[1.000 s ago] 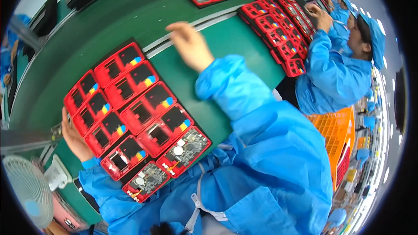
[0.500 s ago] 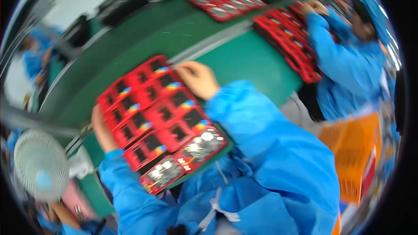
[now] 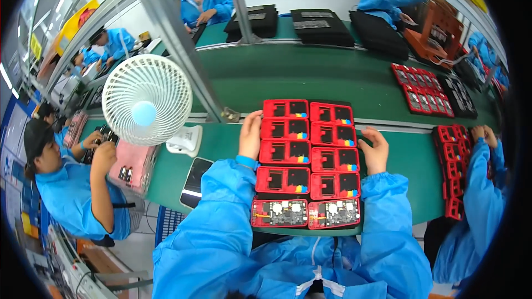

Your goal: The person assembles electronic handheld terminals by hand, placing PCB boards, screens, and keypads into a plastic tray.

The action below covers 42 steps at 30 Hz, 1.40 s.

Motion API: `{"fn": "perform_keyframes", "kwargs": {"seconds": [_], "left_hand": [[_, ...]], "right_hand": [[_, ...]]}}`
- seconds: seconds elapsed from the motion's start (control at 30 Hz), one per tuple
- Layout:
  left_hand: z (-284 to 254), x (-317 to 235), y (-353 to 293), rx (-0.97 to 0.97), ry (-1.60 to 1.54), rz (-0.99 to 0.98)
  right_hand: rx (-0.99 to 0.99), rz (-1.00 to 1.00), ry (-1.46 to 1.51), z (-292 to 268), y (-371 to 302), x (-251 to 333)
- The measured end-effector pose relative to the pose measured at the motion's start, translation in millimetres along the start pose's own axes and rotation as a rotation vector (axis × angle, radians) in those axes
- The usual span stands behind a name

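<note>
A black tray point(image 3: 281, 196) lies square in front of me on the green bench, with two columns of red plastic housings point(image 3: 285, 129) on it. Most housings have a dark window and a small blue-and-yellow piece at one corner. The nearest row is two red housings fitted with circuit boards point(image 3: 334, 213). My left hand point(image 3: 250, 135) lies along the tray's upper left side, fingers stretched out; whether it touches the edge is hard to see. Just off the right side is my right hand point(image 3: 374, 149), open, thumb and fingers apart, holding nothing.
A white fan point(image 3: 147, 99) and a dark phone point(image 3: 196, 181) are at my left. Beyond a metal rail point(image 3: 396, 125) runs a green belt point(image 3: 310, 77) bearing another loaded red tray point(image 3: 422, 90). Co-workers sit on both sides; one handles red housings point(image 3: 454, 160) at right.
The tray of housings, tilted between my hands before, now lies straight on the bench. My right hand has come away from its edge. The view has swung left, showing the fan and a co-worker.
</note>
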<state>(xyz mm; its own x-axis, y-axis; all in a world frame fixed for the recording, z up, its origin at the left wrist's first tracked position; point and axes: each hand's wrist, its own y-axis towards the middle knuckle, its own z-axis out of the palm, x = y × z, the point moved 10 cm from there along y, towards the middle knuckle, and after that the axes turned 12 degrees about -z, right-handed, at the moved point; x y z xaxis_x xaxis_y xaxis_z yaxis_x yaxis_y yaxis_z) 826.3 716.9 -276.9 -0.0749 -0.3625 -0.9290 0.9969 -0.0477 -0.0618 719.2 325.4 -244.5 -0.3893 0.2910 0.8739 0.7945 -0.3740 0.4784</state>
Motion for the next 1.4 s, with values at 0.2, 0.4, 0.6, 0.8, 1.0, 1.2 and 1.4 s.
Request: {"fn": "perform_keyframes", "kwargs": {"seconds": [0.2,0.4,0.6,0.8,1.0,1.2,1.4], "left_hand": [[1.1,-9.9,-2.7,-0.021,0.058,0.110],[17.0,-19.7,-8.2,-0.027,0.052,0.170],[13.6,-17.7,-9.2,-0.060,0.099,0.134],[15.0,-16.6,-8.7,-0.041,0.047,0.085],[12.7,-23.7,-8.7,-0.037,0.040,0.092],[18.9,-13.9,-1.9,-0.059,0.105,0.164],[2.8,-18.7,-1.3,-0.049,0.094,0.097]], "right_hand": [[-0.024,-0.066,-0.115,0.2,17.7,-6.6],[0.064,0.025,0.024,-0.3,24.0,-7.7],[0.056,0.030,0.321,39.9,5.0,44.6],[0.235,0.060,0.239,63.1,1.2,59.8],[0.293,0.033,0.179,69.0,2.3,58.4],[0.246,0.076,0.216,55.5,6.2,48.7],[0.285,0.124,0.290,73.4,11.6,43.5]]}}
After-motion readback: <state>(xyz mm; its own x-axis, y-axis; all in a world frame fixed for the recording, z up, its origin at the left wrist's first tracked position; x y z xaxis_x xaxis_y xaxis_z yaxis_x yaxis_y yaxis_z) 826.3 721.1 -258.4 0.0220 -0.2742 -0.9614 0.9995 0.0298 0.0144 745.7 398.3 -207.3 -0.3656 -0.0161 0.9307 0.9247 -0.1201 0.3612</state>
